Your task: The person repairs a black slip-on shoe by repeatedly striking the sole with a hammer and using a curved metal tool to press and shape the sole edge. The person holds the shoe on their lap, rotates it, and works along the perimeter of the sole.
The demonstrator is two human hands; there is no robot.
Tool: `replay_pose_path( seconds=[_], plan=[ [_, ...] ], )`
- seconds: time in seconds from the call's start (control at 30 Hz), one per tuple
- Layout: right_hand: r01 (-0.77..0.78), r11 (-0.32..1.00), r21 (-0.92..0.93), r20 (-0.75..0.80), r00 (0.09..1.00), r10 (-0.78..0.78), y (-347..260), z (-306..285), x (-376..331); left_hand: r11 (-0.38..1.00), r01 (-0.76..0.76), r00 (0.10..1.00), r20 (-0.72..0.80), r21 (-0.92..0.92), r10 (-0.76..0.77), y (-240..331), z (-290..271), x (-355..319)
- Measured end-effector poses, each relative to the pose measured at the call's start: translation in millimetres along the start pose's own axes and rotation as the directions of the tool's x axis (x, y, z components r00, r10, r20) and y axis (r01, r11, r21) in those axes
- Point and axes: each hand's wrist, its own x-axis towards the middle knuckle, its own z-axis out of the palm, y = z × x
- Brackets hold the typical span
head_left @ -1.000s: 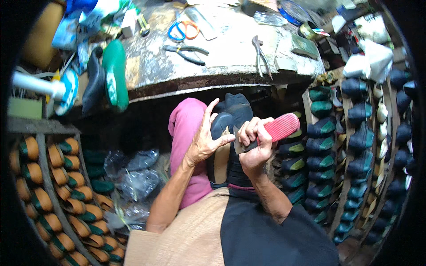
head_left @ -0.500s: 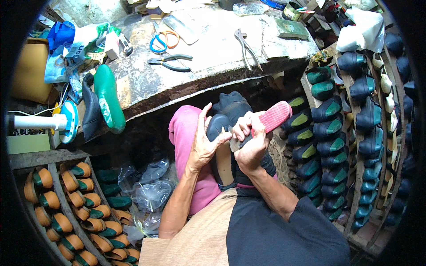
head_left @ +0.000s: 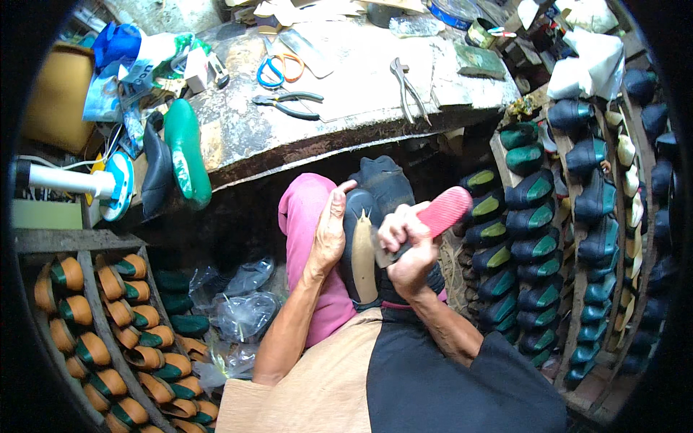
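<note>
A black shoe (head_left: 351,211) lies sole up on my lap between my knees, with a tan piece (head_left: 364,267) along its underside that ends in a ragged, pointed tip near the toe. My left hand (head_left: 330,234) is against the shoe's left side, fingers reaching up round the toe end. My right hand (head_left: 410,249), slightly blurred, grips a knife with a wide grey blade (head_left: 381,247), just right of the tan piece. From the top of that fist juts a pink textured piece (head_left: 449,211) with a rounded end; whether it is the knife's handle is hidden by the fingers.
Ahead is a worn workbench (head_left: 238,130) bearing pliers (head_left: 294,105), scissors (head_left: 280,71) and pincers (head_left: 408,90). A green shoe-shaped form (head_left: 186,155) sits at its left end. Racks of tan-and-green shoes (head_left: 94,346) and dark shoes (head_left: 538,267) flank me. Plastic bags (head_left: 245,317) lie lower left.
My left thumb has drawn back from across the sole, and more of the tan piece shows. My right hand with the knife has shifted slightly toward me. The view has tilted a little.
</note>
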Motion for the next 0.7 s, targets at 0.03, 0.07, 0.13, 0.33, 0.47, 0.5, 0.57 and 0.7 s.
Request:
replay_pose_path(
  seconds=[0.03, 0.07, 0.13, 0.33, 0.47, 0.5, 0.57, 0.7],
  plan=[
    [0.014, 0.999, 0.049, 0.002, 1.0, -0.014, -7.9, -6.6, 11.0, 0.993, 0.039, 0.999, 0.015, 0.111, -0.04, 2.6, -0.3, -0.7],
    [0.058, 0.998, 0.001, 0.011, 0.998, -0.058, -20.0, -12.9, 25.2, 0.976, 0.054, 0.997, 0.04, 0.212, -0.064, 7.0, -0.6, -1.6],
    [0.077, 0.974, -0.214, 0.033, 0.997, -0.072, -49.5, -19.8, 72.0, 0.946, 0.036, 0.999, 0.011, 0.321, -0.042, 20.6, 3.6, -2.3],
    [0.21, -0.006, -0.978, 0.209, 0.967, -0.149, -82.3, 1.8, 266.5, 0.981, -0.17, 0.976, 0.151, 0.091, 0.155, 91.0, -2.0, -22.0],
    [0.415, -0.379, -0.827, 0.501, 0.85, -0.163, -64.9, -25.4, 366.7, 0.98, -0.191, 0.948, 0.249, -0.047, 0.197, 118.1, -11.3, -30.4],
    [0.338, -0.462, -0.82, 0.483, 0.842, -0.24, -55.6, -33.5, 384.9, 0.967, -0.254, 0.932, 0.264, -0.006, 0.247, 120.0, -13.0, -31.2],
    [0.305, -0.59, -0.748, 0.517, 0.824, -0.23, -50.0, -47.4, 409.7, 0.979, -0.204, 0.943, 0.266, -0.018, 0.202, 119.8, -15.2, -33.4],
    [0.219, -0.642, -0.735, 0.482, 0.835, -0.267, -54.7, -49.5, 399.6, 0.981, -0.196, 0.946, 0.262, 0.001, 0.189, 114.1, -15.7, -34.0]
  ],
)
